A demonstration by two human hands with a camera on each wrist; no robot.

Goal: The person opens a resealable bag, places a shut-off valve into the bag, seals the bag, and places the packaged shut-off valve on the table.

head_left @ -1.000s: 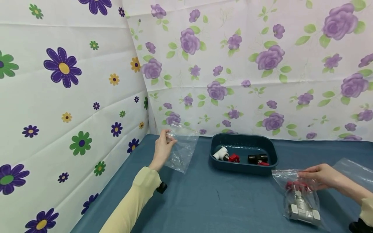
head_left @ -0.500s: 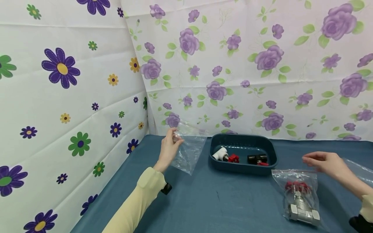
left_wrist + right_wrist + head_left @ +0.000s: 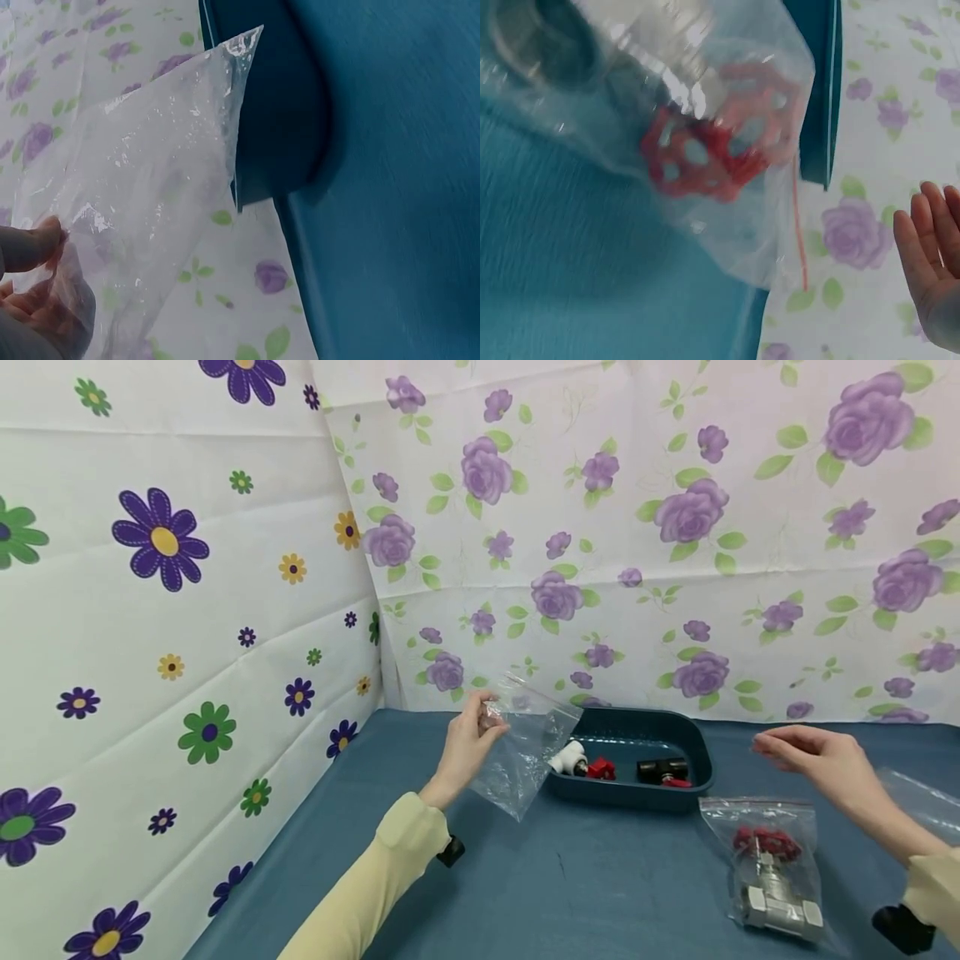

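Observation:
My left hand [image 3: 467, 747] pinches the upper left edge of a clear zip bag [image 3: 521, 747], which hangs flat with nothing seen inside. In the left wrist view the thumb and fingers [image 3: 45, 244] grip the film of that bag. The bag's right corner overlaps the left end of a dark blue tray [image 3: 626, 794]. My right hand [image 3: 832, 768] is raised and holds nothing, its fingers loosely bent. Below it on the table stands a metal valve [image 3: 780, 893] with a red handwheel [image 3: 767, 842], sealed in another clear zip bag [image 3: 727, 232].
Inside the tray lie a white pipe valve [image 3: 570, 757] with a red handle [image 3: 602, 768] and a black valve [image 3: 663, 768] with a red handle. Another clear plastic bag [image 3: 922, 802] lies at the right, partly behind the right forearm. Flowered cloth [image 3: 637, 527] hangs behind the table.
The right hand has let go of the bagged valve and moved up and slightly left. My left hand has carried its bag rightward to the tray's edge.

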